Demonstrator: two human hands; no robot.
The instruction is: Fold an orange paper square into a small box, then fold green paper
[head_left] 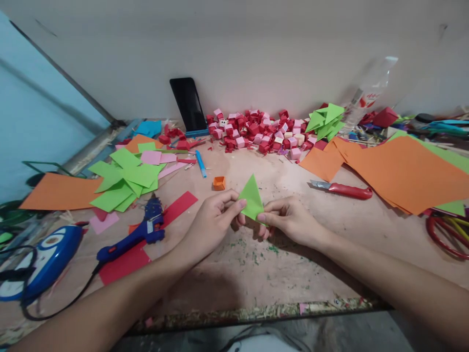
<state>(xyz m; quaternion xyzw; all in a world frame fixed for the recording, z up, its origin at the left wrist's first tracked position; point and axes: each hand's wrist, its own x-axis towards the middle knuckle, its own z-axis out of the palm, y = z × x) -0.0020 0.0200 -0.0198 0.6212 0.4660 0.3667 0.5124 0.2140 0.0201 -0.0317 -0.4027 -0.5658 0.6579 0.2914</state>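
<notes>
A green piece of paper (251, 198), folded to a triangle with its tip pointing away from me, is held just above the table between both hands. My left hand (222, 211) pinches its left edge, thumb on top. My right hand (284, 217) grips the lower right corner between thumb and fingers. Beyond my left hand sits a small folded orange paper box (219, 183). Some fingertips are hidden behind the paper.
Left lie green paper squares (126, 178), a blue glue gun (139, 237) and red paper (124, 261). At the back are a pile of red and pink paper cubes (256, 129), a phone (188, 105) and folded green pieces (326, 120). Right: a red-handled cutter (344, 189), orange sheets (410, 171).
</notes>
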